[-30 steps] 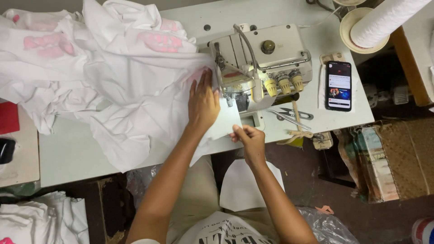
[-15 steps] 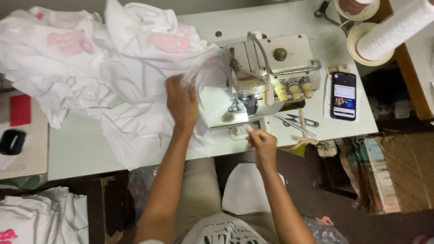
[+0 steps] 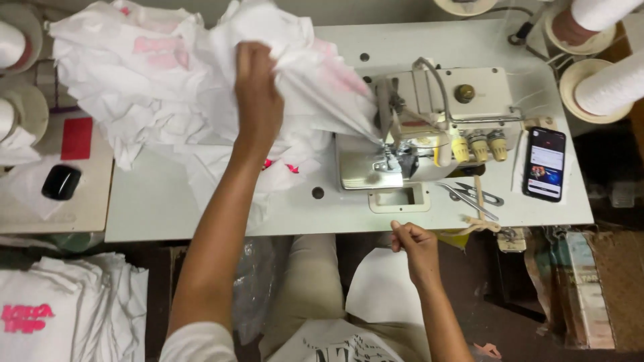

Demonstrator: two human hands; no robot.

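My left hand [image 3: 258, 94] is shut on a bunch of white fabric [image 3: 168, 94] with pink print, lifted above the white table [image 3: 154, 201]. From that grip the cloth stretches tight to the needle area of the grey sewing machine [image 3: 429, 121]. My right hand [image 3: 412, 245] hovers at the table's front edge below the machine, fingers curled closed with nothing visible in them. A white cloth piece [image 3: 379, 295] lies on my lap beneath it.
A phone [image 3: 545, 164] with a lit screen lies right of the machine, small scissors [image 3: 473, 194] in front of it. Thread cones [image 3: 607, 84] stand at the top right. A side table at left holds a black object [image 3: 62, 182]; folded shirts [image 3: 74, 315] are stacked below.
My left hand has gone from pressing the cloth flat by the machine to grabbing it and pulling it up and left. My right hand drew back from the machine to the table's edge.
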